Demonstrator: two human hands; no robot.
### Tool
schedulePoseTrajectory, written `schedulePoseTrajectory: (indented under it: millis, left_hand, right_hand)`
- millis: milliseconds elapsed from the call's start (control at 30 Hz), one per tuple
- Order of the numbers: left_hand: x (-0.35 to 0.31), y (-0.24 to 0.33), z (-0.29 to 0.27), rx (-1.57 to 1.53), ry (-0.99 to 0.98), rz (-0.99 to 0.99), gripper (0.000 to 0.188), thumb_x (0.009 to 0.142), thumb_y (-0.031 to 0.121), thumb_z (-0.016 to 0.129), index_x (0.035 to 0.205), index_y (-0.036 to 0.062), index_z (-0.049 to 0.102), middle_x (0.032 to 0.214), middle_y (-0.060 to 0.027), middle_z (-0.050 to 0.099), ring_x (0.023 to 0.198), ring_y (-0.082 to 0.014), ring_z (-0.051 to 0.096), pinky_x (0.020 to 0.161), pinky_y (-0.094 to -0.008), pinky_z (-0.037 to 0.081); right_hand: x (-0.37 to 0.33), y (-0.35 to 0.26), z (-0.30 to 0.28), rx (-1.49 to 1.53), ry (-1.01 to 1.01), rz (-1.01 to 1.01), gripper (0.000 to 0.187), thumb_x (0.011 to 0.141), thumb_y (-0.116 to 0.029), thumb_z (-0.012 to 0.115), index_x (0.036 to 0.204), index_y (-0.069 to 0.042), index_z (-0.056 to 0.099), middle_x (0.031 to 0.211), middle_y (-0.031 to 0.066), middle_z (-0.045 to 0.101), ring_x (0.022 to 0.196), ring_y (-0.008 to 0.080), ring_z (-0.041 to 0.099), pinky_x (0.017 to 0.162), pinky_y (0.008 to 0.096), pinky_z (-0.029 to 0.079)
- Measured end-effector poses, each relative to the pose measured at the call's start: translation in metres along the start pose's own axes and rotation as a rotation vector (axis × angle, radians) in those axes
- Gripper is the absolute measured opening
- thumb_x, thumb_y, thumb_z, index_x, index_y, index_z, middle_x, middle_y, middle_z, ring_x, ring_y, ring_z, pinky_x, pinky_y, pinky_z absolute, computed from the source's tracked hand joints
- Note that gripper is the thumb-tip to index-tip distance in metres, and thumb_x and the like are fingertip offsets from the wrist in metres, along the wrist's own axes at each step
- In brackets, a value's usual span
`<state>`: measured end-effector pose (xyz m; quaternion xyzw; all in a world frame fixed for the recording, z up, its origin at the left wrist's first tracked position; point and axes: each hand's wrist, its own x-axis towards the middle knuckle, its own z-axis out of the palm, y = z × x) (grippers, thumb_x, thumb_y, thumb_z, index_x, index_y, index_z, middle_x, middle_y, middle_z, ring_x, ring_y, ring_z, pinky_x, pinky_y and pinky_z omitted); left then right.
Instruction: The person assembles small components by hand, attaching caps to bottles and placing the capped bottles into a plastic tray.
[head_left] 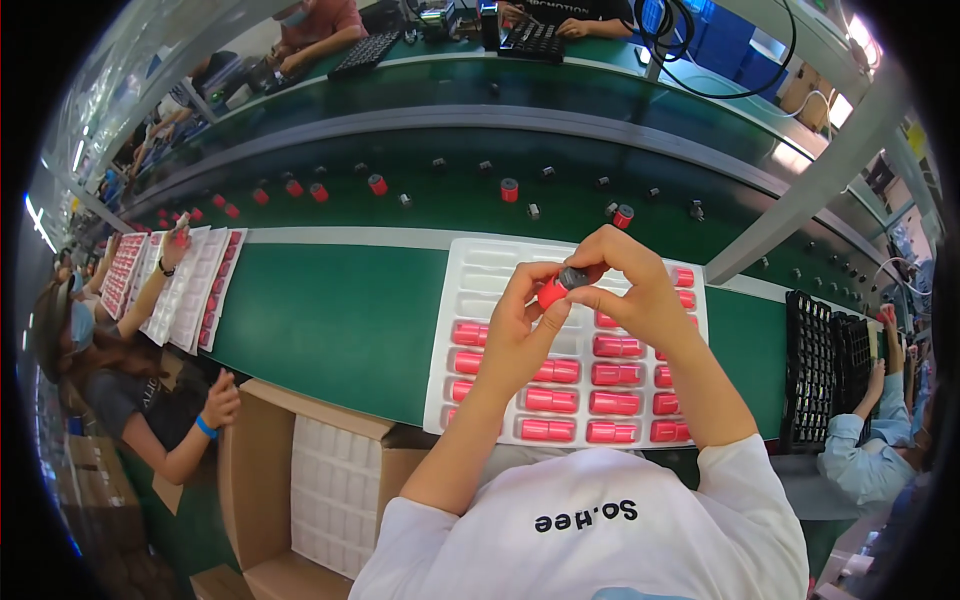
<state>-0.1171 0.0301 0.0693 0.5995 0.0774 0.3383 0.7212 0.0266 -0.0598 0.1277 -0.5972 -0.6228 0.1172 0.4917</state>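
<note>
A small red cylinder with a dark end point(553, 291) is held between both hands above a white tray point(484, 280). My left hand point(523, 325) has its fingers closed round the red body. From the other side, my right hand point(622, 278) pinches the dark end with thumb and fingers. Beneath my hands the tray has moulded pockets, and red cylinders point(548, 400) lie on their sides in the nearer rows. Bare pockets show at its far left. My hands and forearms hide part of the middle.
Beyond the tray runs a green belt point(430, 215) carrying spaced red cylinders point(510, 190) and small dark parts point(697, 209). A cardboard box point(258, 480) stands lower left. Co-workers sit on both sides and across; black trays point(808, 370) stand at right. A metal post point(800, 190) slants nearby.
</note>
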Motion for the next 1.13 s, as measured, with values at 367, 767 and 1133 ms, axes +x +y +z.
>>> schedulePoseTrajectory:
  millis: [367, 767, 1133]
  left_hand:
    - [-0.001, -0.011, 0.006, 0.248, 0.031, 0.076, 0.03, 0.09, 0.01, 0.062, 0.118, 0.0047, 0.055, 0.111, -0.0095, 0.058, 0.104, -0.0207, 0.059, 0.09, -0.0322, 0.048]
    - [-0.002, -0.02, 0.015, 0.12, 0.2, 0.047, 0.025, 0.087, 0.006, 0.063, 0.111, 0.003, 0.055, 0.105, -0.0096, 0.06, 0.097, -0.0174, 0.06, 0.083, -0.0291, 0.051]
    - [0.03, 0.004, -0.032, 0.445, 0.141, -0.017, 0.023, 0.09, 0.01, 0.061, 0.111, 0.0082, 0.052, 0.101, -0.0094, 0.06, 0.098, -0.019, 0.059, 0.087, -0.0304, 0.048]
  right_hand:
    - [-0.018, -0.002, 0.0, -0.111, 0.052, 0.109, 0.024, 0.074, -0.01, 0.078, 0.091, -0.001, 0.063, 0.08, 0.006, 0.057, 0.069, 0.0144, 0.056, 0.063, 0.0252, 0.046]
    - [-0.027, -0.011, 0.028, -0.434, 0.198, -0.081, 0.026, 0.084, -0.006, 0.064, 0.109, 0.001, 0.062, 0.102, 0.015, 0.062, 0.091, 0.0274, 0.063, 0.077, 0.0333, 0.049]
    - [0.022, 0.016, 0.026, -0.192, -0.047, -0.054, 0.024, 0.092, -0.007, 0.055, 0.114, 0.0, 0.061, 0.107, 0.0189, 0.062, 0.094, 0.0309, 0.062, 0.085, 0.0345, 0.047]
